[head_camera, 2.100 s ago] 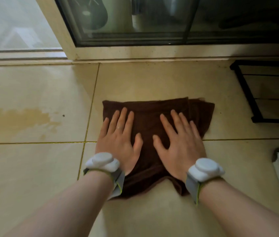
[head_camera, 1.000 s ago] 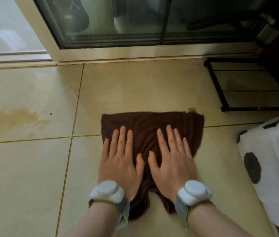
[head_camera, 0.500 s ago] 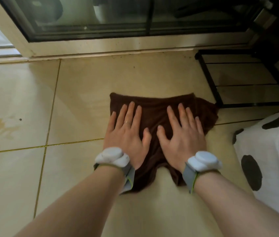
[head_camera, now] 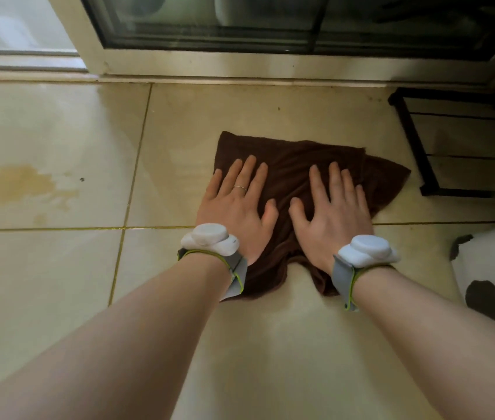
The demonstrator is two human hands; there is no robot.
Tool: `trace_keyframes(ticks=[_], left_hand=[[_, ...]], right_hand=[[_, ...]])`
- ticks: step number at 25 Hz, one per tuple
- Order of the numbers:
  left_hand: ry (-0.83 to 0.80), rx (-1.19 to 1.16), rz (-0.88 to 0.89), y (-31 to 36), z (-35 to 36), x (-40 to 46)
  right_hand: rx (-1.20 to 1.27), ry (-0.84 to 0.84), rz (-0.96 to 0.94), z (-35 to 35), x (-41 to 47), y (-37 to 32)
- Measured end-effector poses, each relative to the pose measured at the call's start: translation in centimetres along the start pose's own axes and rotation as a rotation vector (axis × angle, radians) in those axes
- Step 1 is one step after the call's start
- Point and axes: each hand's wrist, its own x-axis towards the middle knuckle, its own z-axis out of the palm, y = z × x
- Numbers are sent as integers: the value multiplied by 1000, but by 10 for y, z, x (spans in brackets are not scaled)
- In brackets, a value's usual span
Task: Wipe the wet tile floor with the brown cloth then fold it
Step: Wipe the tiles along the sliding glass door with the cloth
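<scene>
A brown cloth lies spread on the beige tile floor, a little rumpled at its right corner. My left hand presses flat on the cloth's left half, fingers straight and spread. My right hand presses flat on its right half the same way. Both palms hide the cloth's middle. A brownish wet patch stains the tile far to the left, apart from the cloth.
A sliding glass door with a pale frame runs along the far edge of the floor. A black metal rack stands on the floor at the right. A white fabric with black spots lies at the lower right.
Both hands slid the cloth toward me, then pushed it away toward the door and rack. The hands stay flat on it throughout.
</scene>
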Motion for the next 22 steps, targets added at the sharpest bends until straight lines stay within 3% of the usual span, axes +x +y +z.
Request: trace_keyframes(ticks=[8,12,22], left_hand=[[5,130,-228,-91,-39,-155],[-30,156,-259,-113,-48,-206],[-18,138,-344,-156,-51,-98]], right_hand=[[81,21,-300,18,-129,-98],[105,7,-379,26,-166,-120],[36,2,-416,27,-48,-156]])
